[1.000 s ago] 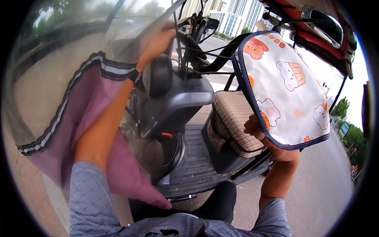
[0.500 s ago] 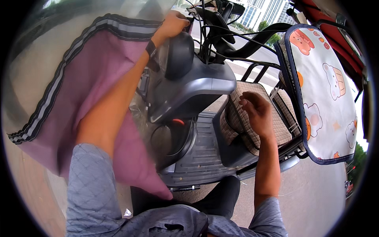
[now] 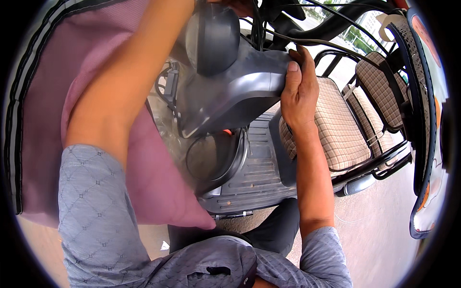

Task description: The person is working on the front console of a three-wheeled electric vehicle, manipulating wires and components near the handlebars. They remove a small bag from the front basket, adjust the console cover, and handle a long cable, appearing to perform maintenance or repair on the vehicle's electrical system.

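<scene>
The right hand (image 3: 298, 91) lay flat against the rear edge of the grey plastic front panel of the electric scooter (image 3: 230, 96), fingers pressed together and thumb along the rim, apparently to steady it beside the beige checked seat cushion (image 3: 336, 129). The left hand (image 3: 237, 5) reached up past the round grey headlamp housing (image 3: 213, 36) toward the handlebar, its fingers out of view, so their state could not be told. The pink quilted cover with striped grey trim (image 3: 43, 120) hung draped over the raised left forearm, seemingly held clear of the footboard.
</scene>
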{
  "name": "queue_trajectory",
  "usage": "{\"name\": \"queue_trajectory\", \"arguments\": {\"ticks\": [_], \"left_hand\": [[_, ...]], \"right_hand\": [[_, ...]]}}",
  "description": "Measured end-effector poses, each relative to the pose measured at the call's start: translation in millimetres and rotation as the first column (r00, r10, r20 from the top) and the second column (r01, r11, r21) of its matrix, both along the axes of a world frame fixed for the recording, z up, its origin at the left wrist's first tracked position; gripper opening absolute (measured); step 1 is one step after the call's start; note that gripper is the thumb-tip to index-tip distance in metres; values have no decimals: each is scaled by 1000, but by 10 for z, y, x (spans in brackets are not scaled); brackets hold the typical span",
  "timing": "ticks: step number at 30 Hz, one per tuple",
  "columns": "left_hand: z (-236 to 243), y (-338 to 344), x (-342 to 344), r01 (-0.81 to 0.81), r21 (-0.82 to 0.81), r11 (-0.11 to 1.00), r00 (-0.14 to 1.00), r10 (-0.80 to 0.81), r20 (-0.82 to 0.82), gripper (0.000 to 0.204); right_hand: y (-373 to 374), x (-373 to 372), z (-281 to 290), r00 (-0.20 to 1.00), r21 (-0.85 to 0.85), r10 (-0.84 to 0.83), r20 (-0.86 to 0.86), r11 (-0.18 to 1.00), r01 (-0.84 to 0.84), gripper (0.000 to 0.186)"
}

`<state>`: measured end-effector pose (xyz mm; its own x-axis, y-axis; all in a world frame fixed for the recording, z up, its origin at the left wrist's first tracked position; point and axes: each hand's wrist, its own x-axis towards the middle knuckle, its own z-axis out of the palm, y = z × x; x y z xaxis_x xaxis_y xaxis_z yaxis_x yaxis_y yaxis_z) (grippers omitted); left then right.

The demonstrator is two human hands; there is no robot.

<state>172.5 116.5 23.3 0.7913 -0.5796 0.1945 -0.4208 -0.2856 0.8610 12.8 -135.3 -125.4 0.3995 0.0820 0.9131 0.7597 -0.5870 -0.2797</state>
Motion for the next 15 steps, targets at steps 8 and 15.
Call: {"name": "queue_trajectory", "arguments": {"ticks": [8,15], "left_hand": [[7,-33,-21,-224,-310,924,974,220,-49,10],[107,19,-67,-402,-702,588,899,399,-180,13]], "right_hand": [[-34,47,-30,996,-22,-43,75,999,44,42],[-63,120,-72,996,-17,-2,92,1000,3,45]]}}
